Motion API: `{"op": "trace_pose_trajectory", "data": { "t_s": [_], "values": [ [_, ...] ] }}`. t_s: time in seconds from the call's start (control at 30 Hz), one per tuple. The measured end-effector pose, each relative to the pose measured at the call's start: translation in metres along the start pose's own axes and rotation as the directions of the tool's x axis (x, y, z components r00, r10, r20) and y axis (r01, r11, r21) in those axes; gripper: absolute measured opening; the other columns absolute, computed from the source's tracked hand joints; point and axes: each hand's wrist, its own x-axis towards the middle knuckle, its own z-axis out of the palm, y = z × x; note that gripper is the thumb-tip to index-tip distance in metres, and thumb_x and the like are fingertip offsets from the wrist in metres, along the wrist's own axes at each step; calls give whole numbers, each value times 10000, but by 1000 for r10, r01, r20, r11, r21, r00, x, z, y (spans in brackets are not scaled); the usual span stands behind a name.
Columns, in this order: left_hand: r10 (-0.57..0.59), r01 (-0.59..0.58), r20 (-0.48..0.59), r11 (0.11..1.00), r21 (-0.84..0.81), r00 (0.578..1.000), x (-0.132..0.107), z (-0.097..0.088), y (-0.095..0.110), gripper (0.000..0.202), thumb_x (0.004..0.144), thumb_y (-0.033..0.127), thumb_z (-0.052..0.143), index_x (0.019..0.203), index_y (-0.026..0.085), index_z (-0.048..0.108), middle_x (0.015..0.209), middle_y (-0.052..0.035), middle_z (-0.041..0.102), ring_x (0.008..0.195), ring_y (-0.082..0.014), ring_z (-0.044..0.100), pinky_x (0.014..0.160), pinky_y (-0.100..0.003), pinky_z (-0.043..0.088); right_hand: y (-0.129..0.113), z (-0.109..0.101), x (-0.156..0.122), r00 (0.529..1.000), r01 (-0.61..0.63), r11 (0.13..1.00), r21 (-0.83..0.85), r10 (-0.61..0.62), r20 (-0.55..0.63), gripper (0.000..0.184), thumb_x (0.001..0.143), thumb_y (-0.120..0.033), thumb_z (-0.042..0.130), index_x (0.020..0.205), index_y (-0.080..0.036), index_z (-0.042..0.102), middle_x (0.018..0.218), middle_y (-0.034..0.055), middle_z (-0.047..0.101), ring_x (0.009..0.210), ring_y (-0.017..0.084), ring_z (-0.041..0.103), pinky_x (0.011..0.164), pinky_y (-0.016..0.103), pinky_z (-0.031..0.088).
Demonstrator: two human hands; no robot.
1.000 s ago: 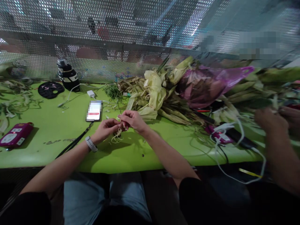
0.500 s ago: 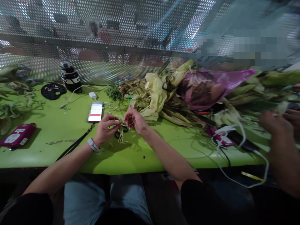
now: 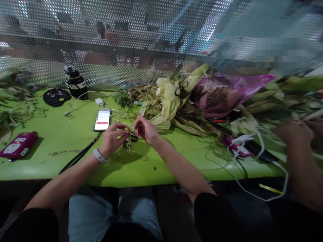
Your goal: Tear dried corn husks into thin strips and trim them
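Note:
My left hand (image 3: 113, 139), with a pale watch band on its wrist, pinches a small bundle of corn husk strips (image 3: 129, 143) between thumb and fingers. The loose ends hang down over the table. Just to the right, my right hand (image 3: 147, 130) is raised with curled fingers close to the bundle; what its fingertips hold, if anything, is too small to make out. Below the bundle lie black-handled scissors (image 3: 134, 138), partly hidden by the strips and my left hand. A lit phone (image 3: 102, 120) with a black strap (image 3: 80, 154) lies beyond my left hand.
Corn husks (image 3: 168, 97) and a pink plastic bag (image 3: 217, 97) are heaped behind my right hand. A bottle (image 3: 75, 82), a black palette-shaped piece (image 3: 57, 97) and a magenta power strip (image 3: 19, 145) stand left on the green table (image 3: 141, 171). Another person's hand (image 3: 292, 132) works at right.
My hands stay nearly in place, with a small shift of the fingers around the husk bundle. At right, the other person's hands have moved slightly to the left.

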Motion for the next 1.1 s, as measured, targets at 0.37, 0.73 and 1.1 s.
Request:
{"op": "trace_pose_trajectory", "data": {
  "t_s": [0.37,0.73,1.1],
  "values": [
    [43,-43,-1,997,-69,999,1,-2,0,70,796,232,722,857,226,755,956,-66,710,832,-154,651,717,-309,567,0,-4,5,998,-1,1000,11,2,-69,475,792,-612,588,597,-182,539,423,-41,516,337,64,443,331,183,312],
    [86,-86,30,996,-16,996,6,-5,3,42,817,216,688,824,180,709,909,-63,690,827,-151,650,711,-302,568,0,0,5,998,-31,999,-40,29,-57,433,795,-551,616,592,-174,558,421,-36,525,339,64,448,339,180,335],
    [-5,88,260,946,-311,966,4,-7,7,79,802,246,710,807,168,711,974,-104,740,819,-163,697,688,-286,593,-1,-1,4,1000,-5,993,-119,4,-9,376,781,-487,644,605,-161,582,437,-43,543,349,51,452,347,160,343]
  ]
}}
